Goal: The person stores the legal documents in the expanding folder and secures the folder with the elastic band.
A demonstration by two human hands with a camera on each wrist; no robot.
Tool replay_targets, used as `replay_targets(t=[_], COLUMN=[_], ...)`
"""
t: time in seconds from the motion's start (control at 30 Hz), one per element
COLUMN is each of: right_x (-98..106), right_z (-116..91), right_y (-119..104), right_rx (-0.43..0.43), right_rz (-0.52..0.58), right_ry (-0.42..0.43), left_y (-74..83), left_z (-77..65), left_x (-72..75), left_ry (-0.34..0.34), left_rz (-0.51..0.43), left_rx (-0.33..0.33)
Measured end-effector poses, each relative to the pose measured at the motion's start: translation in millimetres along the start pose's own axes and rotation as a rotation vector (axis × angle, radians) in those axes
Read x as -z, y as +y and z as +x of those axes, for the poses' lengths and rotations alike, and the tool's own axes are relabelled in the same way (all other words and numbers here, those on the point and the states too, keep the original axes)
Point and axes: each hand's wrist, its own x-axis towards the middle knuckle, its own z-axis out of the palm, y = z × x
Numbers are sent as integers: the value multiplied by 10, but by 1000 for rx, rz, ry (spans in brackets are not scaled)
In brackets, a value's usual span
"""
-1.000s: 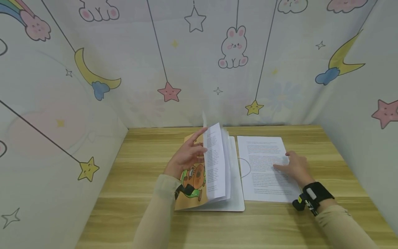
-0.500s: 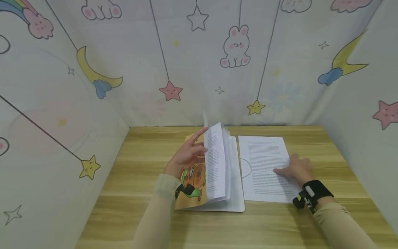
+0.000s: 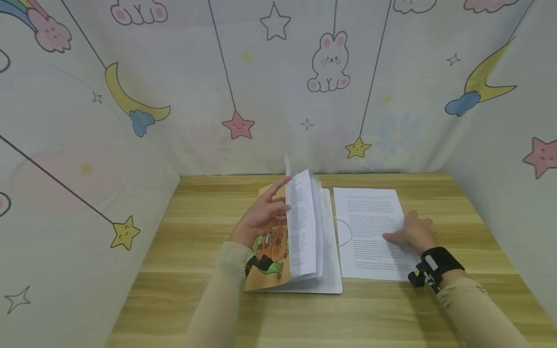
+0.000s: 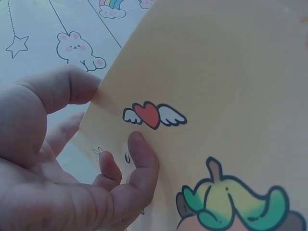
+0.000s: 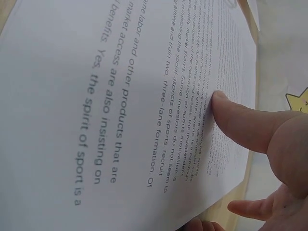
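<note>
In the head view a booklet-like folder (image 3: 332,270) lies partly open, its orange cartoon cover (image 4: 231,67) raised on the left with printed pages (image 3: 301,227) standing beside it. My left hand (image 3: 263,217) holds the cover at its edge; the left wrist view shows fingers bent against the orange side, near a winged heart. To the right, a loose printed sheet (image 3: 370,232) lies on the table. My right hand (image 3: 413,234) rests at its right side, thumb (image 5: 240,120) extended onto the text. The other fingers spread past the sheet's edge, some partly hidden.
A thin curved cord (image 3: 348,232) loops from the folder's right edge onto the loose sheet. The wooden table (image 3: 296,319) meets white cloth walls (image 3: 270,96) printed with stars, moons and rabbits at the back and sides.
My right hand has drawn its fingers back a little from the sheet's upper right edge, with the thumb staying on the paper. The left hand, folder and sheet hold their places.
</note>
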Motion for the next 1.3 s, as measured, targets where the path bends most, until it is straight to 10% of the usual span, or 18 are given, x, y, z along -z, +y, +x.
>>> replay_targets(t=[1.3], right_x=[58], right_z=[91], right_y=[-30], right_rx=[15], right_rz=[12], right_ry=[-78], left_y=[-28], left_z=[25], left_x=[19], left_ry=[4], left_rz=[3], left_rx=[-16])
